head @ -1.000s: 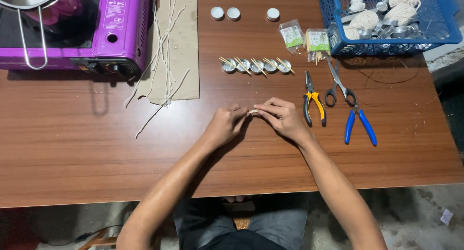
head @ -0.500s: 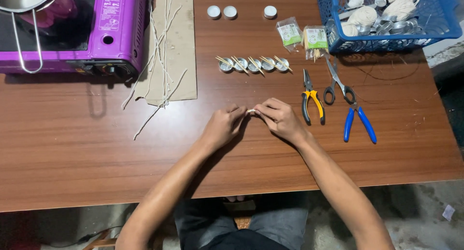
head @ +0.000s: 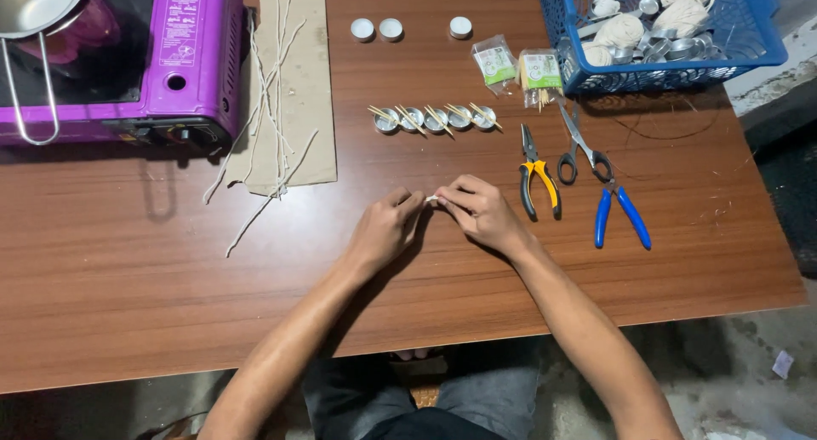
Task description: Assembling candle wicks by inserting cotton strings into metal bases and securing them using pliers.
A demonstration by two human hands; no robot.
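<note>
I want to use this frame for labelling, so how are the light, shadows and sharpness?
Head view: even, soft light, tabletop sharp; faint shadows under the left hand and right hand; a mild sheen on the purple stove; the small white piece pinched between the hands is too tiny to resolve.

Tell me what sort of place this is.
Probably a home candle-making bench: a row of small round metal cups with sticks across them, loose white wick strings on brown cardboard, and a purple portable gas stove on a brown wooden table.
</note>
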